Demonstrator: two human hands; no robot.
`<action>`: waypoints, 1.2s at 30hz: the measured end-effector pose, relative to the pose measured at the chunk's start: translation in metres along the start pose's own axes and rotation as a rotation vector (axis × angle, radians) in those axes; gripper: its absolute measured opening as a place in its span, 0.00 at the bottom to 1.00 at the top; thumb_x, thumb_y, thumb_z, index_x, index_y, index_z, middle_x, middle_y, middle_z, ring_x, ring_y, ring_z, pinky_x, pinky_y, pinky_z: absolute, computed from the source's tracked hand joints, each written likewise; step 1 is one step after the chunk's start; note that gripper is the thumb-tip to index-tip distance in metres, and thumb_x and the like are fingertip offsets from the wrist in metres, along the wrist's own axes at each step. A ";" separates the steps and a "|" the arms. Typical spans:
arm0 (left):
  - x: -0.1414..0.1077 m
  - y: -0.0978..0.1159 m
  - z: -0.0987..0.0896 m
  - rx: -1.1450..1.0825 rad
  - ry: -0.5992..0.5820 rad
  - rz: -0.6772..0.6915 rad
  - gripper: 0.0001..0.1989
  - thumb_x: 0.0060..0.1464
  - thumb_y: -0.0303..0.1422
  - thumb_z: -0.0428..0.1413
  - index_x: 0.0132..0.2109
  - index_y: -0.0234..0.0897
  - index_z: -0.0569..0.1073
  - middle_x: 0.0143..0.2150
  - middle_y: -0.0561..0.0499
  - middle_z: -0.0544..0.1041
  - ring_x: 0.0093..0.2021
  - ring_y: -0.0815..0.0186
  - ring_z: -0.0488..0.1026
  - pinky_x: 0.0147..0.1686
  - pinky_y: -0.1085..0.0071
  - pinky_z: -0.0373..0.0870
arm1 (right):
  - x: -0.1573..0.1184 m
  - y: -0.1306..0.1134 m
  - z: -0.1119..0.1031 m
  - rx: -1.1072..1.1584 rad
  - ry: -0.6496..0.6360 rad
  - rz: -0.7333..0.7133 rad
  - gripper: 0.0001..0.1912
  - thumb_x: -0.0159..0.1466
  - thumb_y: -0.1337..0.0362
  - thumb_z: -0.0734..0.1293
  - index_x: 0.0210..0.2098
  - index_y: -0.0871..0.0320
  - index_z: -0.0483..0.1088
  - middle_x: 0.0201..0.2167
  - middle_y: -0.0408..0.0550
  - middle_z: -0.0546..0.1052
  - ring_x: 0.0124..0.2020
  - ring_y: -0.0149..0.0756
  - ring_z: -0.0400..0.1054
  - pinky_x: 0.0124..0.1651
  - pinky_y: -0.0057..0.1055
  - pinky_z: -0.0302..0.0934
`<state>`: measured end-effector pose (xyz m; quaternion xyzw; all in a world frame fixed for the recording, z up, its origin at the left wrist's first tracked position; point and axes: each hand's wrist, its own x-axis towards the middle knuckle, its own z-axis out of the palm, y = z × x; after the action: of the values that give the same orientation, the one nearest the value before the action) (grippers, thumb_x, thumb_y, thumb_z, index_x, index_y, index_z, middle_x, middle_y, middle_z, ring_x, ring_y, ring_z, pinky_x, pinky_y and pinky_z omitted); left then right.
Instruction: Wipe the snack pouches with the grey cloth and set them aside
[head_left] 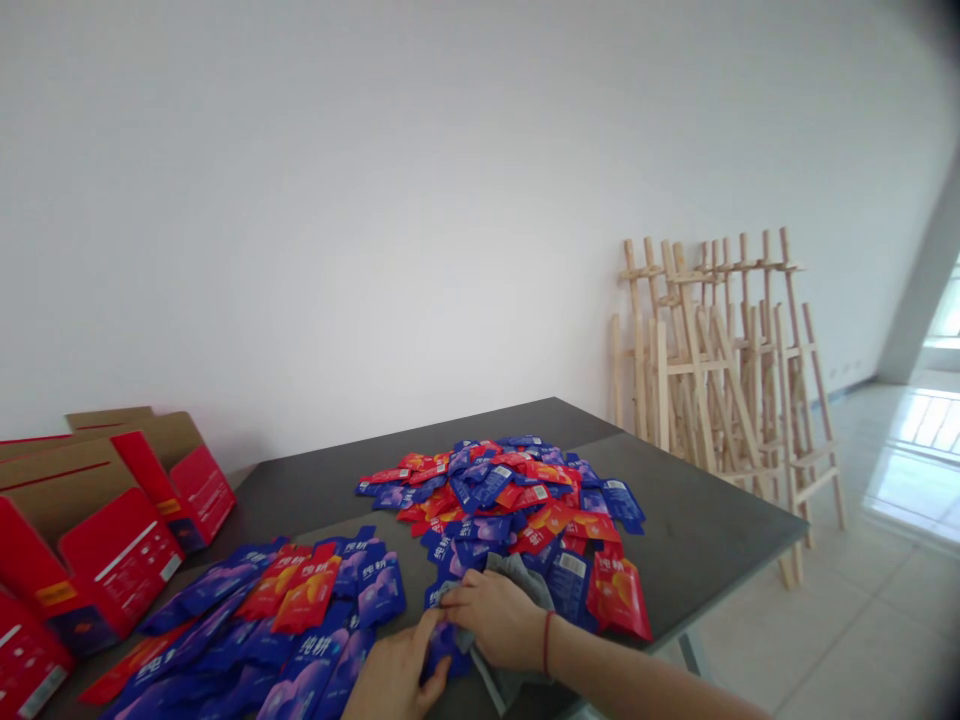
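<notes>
Near the table's front edge, my left hand (396, 668) is closed on a blue pouch (441, 645), thumb and fingers pinching its side. Only part of that pouch shows between my hands. My right hand (501, 618), with a thin red band at the wrist, is closed on a grey cloth (525, 574) and presses it against the pouch. Part of the cloth hangs below the right wrist. Right behind my hands lies a loose heap of blue and red pouches (491, 487). Overlapping pouches (311, 645) lie to the left of my left hand.
Open red cardboard boxes (124, 560) with brown insides stand along the left side of the dark table (690, 520). A white wall rises behind it. Several wooden easels (697, 365) lean together beyond the table's right edge, on a pale tiled floor (862, 590).
</notes>
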<state>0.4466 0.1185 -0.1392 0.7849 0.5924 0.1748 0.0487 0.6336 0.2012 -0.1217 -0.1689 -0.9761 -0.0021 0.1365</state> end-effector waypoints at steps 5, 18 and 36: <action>0.001 0.006 -0.010 -0.084 -0.072 -0.106 0.31 0.50 0.33 0.58 0.60 0.41 0.59 0.50 0.48 0.79 0.50 0.59 0.75 0.47 0.69 0.68 | 0.021 0.004 0.006 0.002 -0.001 0.044 0.17 0.58 0.69 0.62 0.47 0.60 0.71 0.50 0.50 0.75 0.46 0.44 0.64 0.44 0.37 0.59; 0.006 0.008 -0.008 -0.099 -0.036 -0.232 0.33 0.50 0.33 0.57 0.62 0.40 0.56 0.42 0.50 0.80 0.48 0.60 0.76 0.40 0.73 0.67 | -0.019 0.005 -0.015 0.189 -0.106 -0.047 0.28 0.53 0.73 0.61 0.53 0.56 0.69 0.56 0.45 0.72 0.50 0.41 0.63 0.53 0.35 0.54; 0.002 -0.022 0.001 -0.113 0.141 -0.212 0.44 0.39 0.29 0.62 0.65 0.36 0.56 0.56 0.42 0.75 0.55 0.56 0.72 0.56 0.62 0.65 | 0.015 -0.001 0.004 0.163 -0.061 -0.306 0.17 0.62 0.69 0.60 0.50 0.57 0.70 0.54 0.43 0.74 0.50 0.37 0.65 0.54 0.32 0.55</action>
<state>0.4275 0.1272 -0.1460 0.6996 0.6633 0.2564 0.0695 0.6182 0.2059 -0.1218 -0.0066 -0.9911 0.0616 0.1182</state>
